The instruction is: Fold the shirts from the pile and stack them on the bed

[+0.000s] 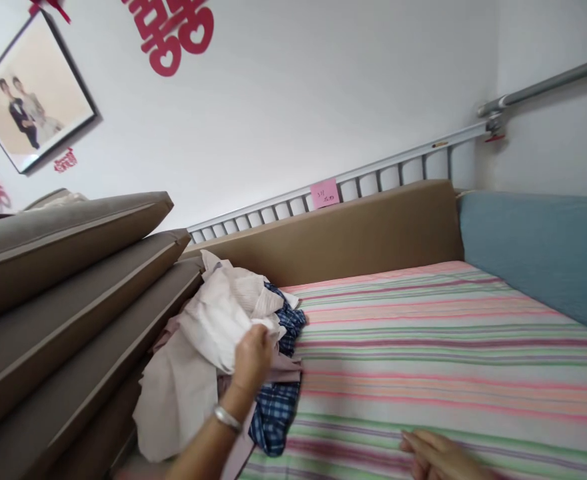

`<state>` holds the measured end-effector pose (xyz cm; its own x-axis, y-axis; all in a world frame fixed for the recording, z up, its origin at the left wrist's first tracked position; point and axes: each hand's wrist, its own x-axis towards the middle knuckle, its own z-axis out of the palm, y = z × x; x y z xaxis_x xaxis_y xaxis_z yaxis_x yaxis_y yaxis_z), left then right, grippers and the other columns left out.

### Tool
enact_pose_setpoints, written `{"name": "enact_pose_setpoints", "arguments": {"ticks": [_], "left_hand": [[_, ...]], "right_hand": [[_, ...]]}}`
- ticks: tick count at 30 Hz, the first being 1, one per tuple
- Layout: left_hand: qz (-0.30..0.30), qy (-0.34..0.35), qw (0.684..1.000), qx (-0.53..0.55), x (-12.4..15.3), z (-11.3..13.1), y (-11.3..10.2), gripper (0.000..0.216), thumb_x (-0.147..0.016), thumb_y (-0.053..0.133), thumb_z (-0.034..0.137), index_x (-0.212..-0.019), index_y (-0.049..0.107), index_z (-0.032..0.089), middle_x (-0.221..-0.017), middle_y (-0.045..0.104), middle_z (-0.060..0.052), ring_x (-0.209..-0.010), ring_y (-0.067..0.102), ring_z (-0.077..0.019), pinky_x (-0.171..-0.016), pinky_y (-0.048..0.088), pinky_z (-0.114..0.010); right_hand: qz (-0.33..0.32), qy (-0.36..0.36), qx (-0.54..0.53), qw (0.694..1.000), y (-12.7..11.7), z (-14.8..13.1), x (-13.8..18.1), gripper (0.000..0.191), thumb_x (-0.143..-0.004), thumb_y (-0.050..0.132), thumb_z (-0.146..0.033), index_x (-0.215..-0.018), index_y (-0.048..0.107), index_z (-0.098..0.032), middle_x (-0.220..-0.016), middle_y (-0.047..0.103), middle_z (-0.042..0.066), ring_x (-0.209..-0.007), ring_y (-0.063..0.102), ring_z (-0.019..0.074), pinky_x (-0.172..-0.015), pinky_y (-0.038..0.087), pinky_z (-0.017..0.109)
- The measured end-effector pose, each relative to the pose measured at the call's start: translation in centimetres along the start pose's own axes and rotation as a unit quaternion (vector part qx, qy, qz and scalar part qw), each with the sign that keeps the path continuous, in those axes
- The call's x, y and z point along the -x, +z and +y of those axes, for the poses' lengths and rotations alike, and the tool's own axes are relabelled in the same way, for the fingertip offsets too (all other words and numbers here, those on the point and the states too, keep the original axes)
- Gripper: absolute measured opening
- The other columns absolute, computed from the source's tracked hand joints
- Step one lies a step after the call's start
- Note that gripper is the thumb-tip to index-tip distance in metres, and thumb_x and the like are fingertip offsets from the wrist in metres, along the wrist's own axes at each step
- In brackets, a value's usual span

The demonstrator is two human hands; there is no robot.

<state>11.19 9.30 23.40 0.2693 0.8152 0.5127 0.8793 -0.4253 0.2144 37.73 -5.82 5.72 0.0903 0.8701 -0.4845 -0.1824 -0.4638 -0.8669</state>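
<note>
Observed, head view. My left hand is clenched on a fold of the pale cream crumpled cloth garment, with the knuckles toward me and a thin silver metal bracelet on the wrist.

The garment tops a heap at about 9 o'clock from the centre of the view. Its long axis runs from 7 o'clock up to 1 o'clock, and the upper end points at the tan padded board.

Beneath it, on its 4 o'clock side, lies a blue-and-white checked fabric shirt, touching it and partly covered by it.

My right hand lies at 5 o'clock. Its fingers are released and stretched flat toward 9 o'clock on the pink, green and orange striped bed sheet, and it grasps nothing (the frame edge cuts off the palm).

Edges:
- The heap presses against three stacked grey-brown flat cushions on its 9 o'clock side.
- The tan board closes the 12 o'clock edge, with a grey metal barred rail behind it carrying a small pink paper note.
- A blue fabric cushion bounds the 3 o'clock side.

Open room: the striped sheet is bare from the heap across to the blue cushion.
</note>
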Motion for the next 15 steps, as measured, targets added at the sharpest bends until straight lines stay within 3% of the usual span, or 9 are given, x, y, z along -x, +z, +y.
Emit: {"name": "enact_pose_setpoints", "arguments": {"ticks": [4,7,9,11,13,15], "left_hand": [[-0.117,0.044,0.973,0.195,9.8,11.0,6.0,0.021,-0.083,0.036,0.02,-0.082,0.057,0.018,-0.078,0.062,-0.005,-0.075,0.056,-0.0163,-0.068,0.04,-0.028],[-0.244,0.104,0.924,0.276,16.3,16.2,8.8,0.024,-0.08,0.042,0.019,-0.095,0.06,0.016,-0.091,0.065,-0.01,-0.084,0.057,-0.0207,-0.073,0.042,-0.032],[-0.318,0.146,0.88,0.321,18.2,17.2,9.3,0.031,-0.072,0.049,0.016,-0.102,0.06,0.015,-0.097,0.066,-0.011,-0.087,0.058,-0.0212,-0.076,0.044,-0.032],[-0.349,0.166,0.853,0.349,17.7,16.5,9.1,0.03,-0.071,0.052,0.015,-0.098,0.063,0.017,-0.095,0.066,-0.008,-0.085,0.059,-0.0189,-0.077,0.045,-0.03],[-0.328,0.168,0.864,0.342,15.4,15.0,8.5,0.021,-0.076,0.049,0.018,-0.09,0.065,0.019,-0.088,0.066,-0.005,-0.082,0.059,-0.0168,-0.077,0.045,-0.028],[-0.281,0.163,0.898,0.297,12.4,13.2,8.0,0.023,-0.08,0.046,0.02,-0.094,0.064,0.019,-0.092,0.066,-0.006,-0.088,0.058,-0.0173,-0.083,0.045,-0.03]], "right_hand": [[-0.114,-0.049,-0.155,0.98,1.5,-1.1,4.3,0.058,-0.07,0.058,-0.064,-0.105,0.06,-0.018,-0.085,0.068,0.008,-0.071,0.065,0.0176,-0.057,0.049,0.025],[-0.128,-0.018,-0.236,0.963,1.9,-0.7,6.9,0.055,-0.072,0.059,-0.062,-0.097,0.065,-0.014,-0.086,0.07,0.011,-0.088,0.065,0.0241,-0.077,0.051,0.034],[-0.082,0.008,-0.242,0.967,1.7,0.1,7.6,0.049,-0.071,0.062,-0.059,-0.086,0.068,-0.013,-0.079,0.071,0.011,-0.089,0.065,0.0258,-0.083,0.05,0.035],[-0.046,-0.025,-0.233,0.971,1.2,1.0,7.7,0.046,-0.069,0.066,-0.054,-0.088,0.069,-0.012,-0.082,0.072,0.012,-0.091,0.065,0.0264,-0.088,0.047,0.037],[-0.048,-0.081,-0.216,0.972,0.6,1.6,7.9,0.049,-0.067,0.07,-0.05,-0.097,0.069,-0.011,-0.091,0.071,0.013,-0.096,0.064,0.0263,-0.093,0.044,0.038],[-0.083,-0.106,-0.187,0.973,0.0,2.0,8.4,0.053,-0.068,0.071,-0.048,-0.106,0.066,-0.012,-0.1,0.07,0.013,-0.102,0.062,0.0258,-0.097,0.041,0.039]]}}
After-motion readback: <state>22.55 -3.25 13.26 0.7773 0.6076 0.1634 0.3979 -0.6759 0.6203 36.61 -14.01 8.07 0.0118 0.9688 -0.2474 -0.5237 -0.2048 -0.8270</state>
